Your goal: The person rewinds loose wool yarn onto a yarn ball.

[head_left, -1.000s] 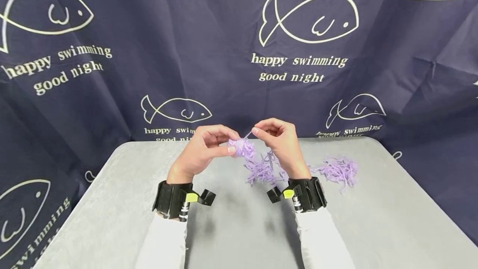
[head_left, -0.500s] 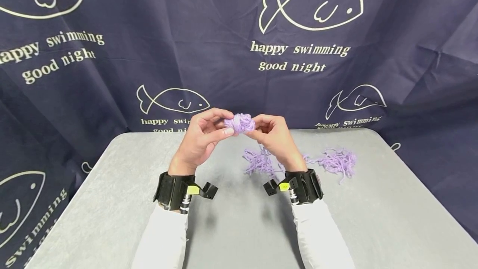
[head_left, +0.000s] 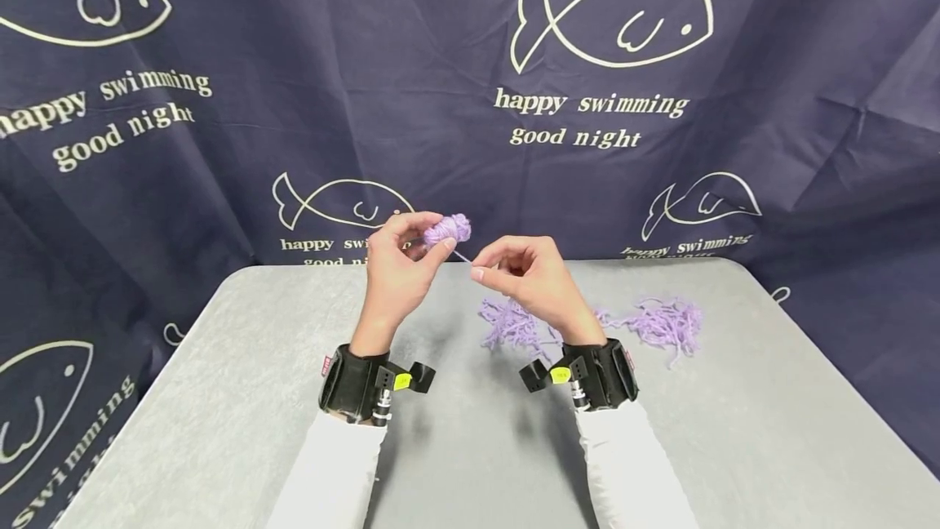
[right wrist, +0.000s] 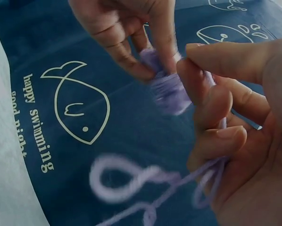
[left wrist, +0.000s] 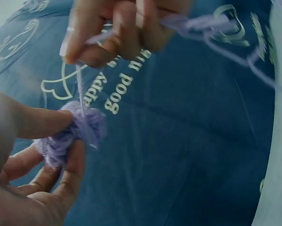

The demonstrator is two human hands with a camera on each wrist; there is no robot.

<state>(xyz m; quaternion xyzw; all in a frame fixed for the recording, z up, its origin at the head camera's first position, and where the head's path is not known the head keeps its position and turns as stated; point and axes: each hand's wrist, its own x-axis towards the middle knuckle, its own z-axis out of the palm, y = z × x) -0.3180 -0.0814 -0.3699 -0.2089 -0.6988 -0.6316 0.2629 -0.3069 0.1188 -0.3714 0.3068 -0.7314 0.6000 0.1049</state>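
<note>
The small yarn ball (head_left: 446,229) is pale purple, soft and loosely wound, with a thin strand (head_left: 462,255) that runs out of it to the right. It is in the air above the far edge of the grey table (head_left: 220,398), in front of the dark blue fish-printed curtain (head_left: 220,145). The left hand (head_left: 396,272) pinches the ball between the thumb and the curled fingers. The right hand (head_left: 529,276) has its fingers curled too and pinches the strand just beside the ball; more yarn hangs from this hand in the right wrist view. Loose purple yarn (head_left: 661,321) lies on the table behind the right wrist. Half a second ago both hands were together on the ball; now the right hand is a little apart and lower, and the strand is stretched between them.
</note>
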